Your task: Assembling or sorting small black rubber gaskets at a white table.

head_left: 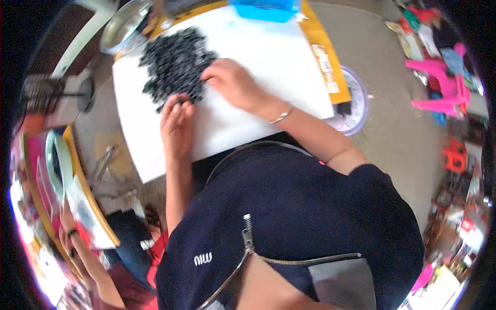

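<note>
A heap of small black pieces, too small and blurred to name, lies on a white board in front of me. My left hand is at the heap's near edge, palm turned up and fingers bent. A small black piece shows between its fingertips. At the heap's right edge is my right hand, its thumb and fingers pinched together. Something dark shows at those fingertips, but I cannot make out what they hold. A bracelet circles my right wrist.
A blue plastic basket stands at the board's far edge, a metal basin at its far left. The board rests on a yellow table. At left, another person's hand is near a pale green basin. Pink stools stand right.
</note>
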`<state>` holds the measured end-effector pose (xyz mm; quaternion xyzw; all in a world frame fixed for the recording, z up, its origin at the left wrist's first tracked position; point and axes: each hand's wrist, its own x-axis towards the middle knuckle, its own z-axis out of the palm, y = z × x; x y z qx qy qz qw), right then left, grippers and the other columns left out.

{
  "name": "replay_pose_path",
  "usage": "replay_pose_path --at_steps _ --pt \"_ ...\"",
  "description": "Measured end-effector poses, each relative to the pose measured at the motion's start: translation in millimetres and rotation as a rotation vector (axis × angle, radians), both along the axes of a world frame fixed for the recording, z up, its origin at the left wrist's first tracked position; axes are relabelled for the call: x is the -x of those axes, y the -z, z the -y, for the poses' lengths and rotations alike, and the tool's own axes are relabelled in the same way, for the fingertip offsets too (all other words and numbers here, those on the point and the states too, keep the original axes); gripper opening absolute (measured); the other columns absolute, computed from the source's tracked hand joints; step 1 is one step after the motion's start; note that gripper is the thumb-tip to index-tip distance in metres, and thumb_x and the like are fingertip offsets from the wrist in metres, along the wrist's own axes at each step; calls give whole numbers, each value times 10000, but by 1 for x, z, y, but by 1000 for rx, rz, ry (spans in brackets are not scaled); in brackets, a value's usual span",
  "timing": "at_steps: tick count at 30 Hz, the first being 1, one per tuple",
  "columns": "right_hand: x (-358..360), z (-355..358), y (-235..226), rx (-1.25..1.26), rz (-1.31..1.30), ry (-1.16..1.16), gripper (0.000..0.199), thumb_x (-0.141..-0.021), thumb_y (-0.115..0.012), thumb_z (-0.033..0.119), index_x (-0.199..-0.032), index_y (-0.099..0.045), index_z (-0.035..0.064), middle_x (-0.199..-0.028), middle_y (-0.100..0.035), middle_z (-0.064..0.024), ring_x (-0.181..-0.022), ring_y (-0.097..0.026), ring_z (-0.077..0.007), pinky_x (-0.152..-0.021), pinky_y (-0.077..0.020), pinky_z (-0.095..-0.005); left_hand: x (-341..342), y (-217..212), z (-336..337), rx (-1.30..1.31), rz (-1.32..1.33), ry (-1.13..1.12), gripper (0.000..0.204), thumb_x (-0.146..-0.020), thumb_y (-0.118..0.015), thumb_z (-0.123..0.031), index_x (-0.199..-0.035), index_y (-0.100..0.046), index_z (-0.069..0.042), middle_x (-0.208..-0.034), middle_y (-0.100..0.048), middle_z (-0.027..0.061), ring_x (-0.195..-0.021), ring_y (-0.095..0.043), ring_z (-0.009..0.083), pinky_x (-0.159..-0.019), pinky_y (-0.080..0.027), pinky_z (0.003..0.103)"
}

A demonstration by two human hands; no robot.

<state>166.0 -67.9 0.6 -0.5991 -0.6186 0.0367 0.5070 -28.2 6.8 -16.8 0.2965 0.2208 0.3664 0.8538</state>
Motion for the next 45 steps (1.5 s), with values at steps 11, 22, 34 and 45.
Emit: replay_pose_path --at_steps 11,22,34,45 --pt "19 26 -42 379 -759 -224 160 -862 -587 80 -993 -626 -3 -830 -660 -50 -761 -618 -96 -686 -498 -232 -20 -30 25 4 -101 95 257 -872 -593 -72 -1119 -574 -2 -972 -638 110 -792 -636 191 -761 -521 293" --pt "25 31 -47 359 -423 -158 145 -836 -618 75 -966 -643 16 -875 -658 -78 -763 -618 -111 -660 -488 -249 -19 -26 25 37 -149 97 263 -880 -573 -57 -1129 -553 26 -987 -622 115 -830 -628 187 -753 -520 289" --pt "-32 28 -14 281 264 117 102 -776 -641 112 -871 -663 84 -830 -570 -57 -850 -526 -236 -772 -395 -354 -10 -15 18 79 -46 53 242 -875 -585 -54 -1105 -570 18 -952 -621 115 -828 -616 165 -741 -541 270" --pt "-105 -7 3 299 235 478 163 -780 -659 178 -878 -656 47 -850 -609 -105 -791 -585 -241 -719 -463 -356 -9 -16 20 79 18 65 213 -877 -586 -59 -1082 -581 -2 -950 -624 100 -816 -614 155 -722 -541 261"
